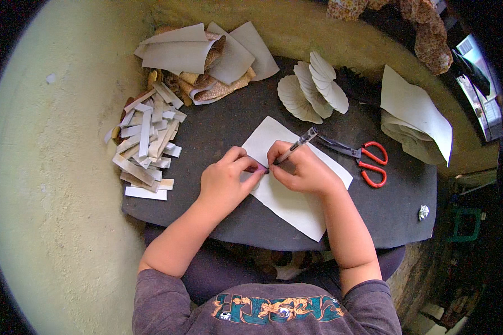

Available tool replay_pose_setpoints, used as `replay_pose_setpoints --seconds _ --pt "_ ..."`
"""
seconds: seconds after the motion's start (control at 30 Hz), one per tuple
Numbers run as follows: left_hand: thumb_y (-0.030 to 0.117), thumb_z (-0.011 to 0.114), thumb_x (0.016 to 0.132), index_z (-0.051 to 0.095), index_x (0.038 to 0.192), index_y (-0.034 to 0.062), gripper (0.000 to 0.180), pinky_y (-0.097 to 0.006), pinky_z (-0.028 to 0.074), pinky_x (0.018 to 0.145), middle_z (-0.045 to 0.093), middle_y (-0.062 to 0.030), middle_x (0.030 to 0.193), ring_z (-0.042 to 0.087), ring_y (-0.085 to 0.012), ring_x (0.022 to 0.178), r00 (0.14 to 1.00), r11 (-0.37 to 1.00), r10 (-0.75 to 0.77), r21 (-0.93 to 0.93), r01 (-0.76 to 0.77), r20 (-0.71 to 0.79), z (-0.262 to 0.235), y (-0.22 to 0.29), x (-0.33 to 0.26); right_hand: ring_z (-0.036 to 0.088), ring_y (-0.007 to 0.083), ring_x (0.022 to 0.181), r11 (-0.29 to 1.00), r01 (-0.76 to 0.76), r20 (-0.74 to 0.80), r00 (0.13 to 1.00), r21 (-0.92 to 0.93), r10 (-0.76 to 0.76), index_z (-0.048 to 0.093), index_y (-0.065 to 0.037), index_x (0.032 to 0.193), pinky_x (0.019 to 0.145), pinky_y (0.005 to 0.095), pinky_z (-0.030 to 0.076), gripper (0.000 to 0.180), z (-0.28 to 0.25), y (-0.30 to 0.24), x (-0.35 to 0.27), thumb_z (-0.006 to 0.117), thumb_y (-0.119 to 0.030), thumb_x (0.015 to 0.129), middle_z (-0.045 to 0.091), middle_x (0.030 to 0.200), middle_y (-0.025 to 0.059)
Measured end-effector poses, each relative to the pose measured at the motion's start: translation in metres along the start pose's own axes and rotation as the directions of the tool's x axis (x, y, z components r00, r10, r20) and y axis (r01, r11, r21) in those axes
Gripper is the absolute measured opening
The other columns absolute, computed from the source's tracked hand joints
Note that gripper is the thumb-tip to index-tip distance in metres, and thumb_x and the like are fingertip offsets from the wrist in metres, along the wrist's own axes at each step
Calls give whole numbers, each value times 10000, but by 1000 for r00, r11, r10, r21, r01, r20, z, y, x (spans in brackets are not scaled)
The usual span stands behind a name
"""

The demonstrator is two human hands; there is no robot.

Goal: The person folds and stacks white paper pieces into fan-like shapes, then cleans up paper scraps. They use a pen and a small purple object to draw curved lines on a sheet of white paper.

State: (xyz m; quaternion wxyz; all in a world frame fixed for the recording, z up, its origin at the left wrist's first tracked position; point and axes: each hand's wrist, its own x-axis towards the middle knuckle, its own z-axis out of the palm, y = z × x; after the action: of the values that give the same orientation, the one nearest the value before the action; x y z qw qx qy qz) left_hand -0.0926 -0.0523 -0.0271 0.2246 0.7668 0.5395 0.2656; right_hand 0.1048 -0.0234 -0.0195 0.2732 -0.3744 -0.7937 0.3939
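Note:
A pale rectangular sheet lies slanted on the dark table in front of me. My right hand is closed round a pen, its tip low over the sheet's left part. My left hand rests at the sheet's left edge, thumb and forefinger nearly meeting beside the pen tip. Something small and dark shows at those fingertips, too hidden to name. Just right of the sheet lie scissors with red handles and dark blades.
Cut strips pile up at the table's left. Behind them sit folded sheets, some with brown patterned sides. Scalloped pale pieces stand at the back. Curled sheets lie at the right, and crumpled foil near the right edge.

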Motion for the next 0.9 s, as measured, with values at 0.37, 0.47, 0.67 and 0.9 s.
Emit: replay_pose_setpoints --seconds 0.37,0.47,0.67,0.9 --pt "281 701 767 691 818 132 158 -337 517 679 608 -20 930 643 -225 793 1000 1000 -7 2 7 6 1 -1 0 573 316 671 998 27 3 1000 53 -27 497 -34 838 620 363 455 137 -2 -3 0 591 -32 738 566 708 150" --pt "282 700 768 690 820 131 160 -338 517 681 607 -21 929 643 -226 794 1000 1000 -3 7 3 6 0 -1 0 566 298 659 998 19 5 1000 57 -19 498 -36 844 617 356 452 143 -2 -2 0 594 -29 738 560 701 144" --pt "279 698 769 690 815 126 160 -340 516 681 607 -22 935 644 -228 797 1000 1000 -5 2 5 12 -1 0 0 566 283 646 996 42 -14 999 78 -41 504 -40 856 609 349 453 158 -1 0 -1 614 -35 742 563 700 136" --pt "277 699 769 691 808 125 158 -340 516 680 608 -21 937 643 -227 798 1000 1000 1 7 -1 7 0 0 0 575 270 658 994 48 -17 999 97 -46 506 -45 863 615 347 457 161 2 6 -1 617 -39 747 568 702 127"
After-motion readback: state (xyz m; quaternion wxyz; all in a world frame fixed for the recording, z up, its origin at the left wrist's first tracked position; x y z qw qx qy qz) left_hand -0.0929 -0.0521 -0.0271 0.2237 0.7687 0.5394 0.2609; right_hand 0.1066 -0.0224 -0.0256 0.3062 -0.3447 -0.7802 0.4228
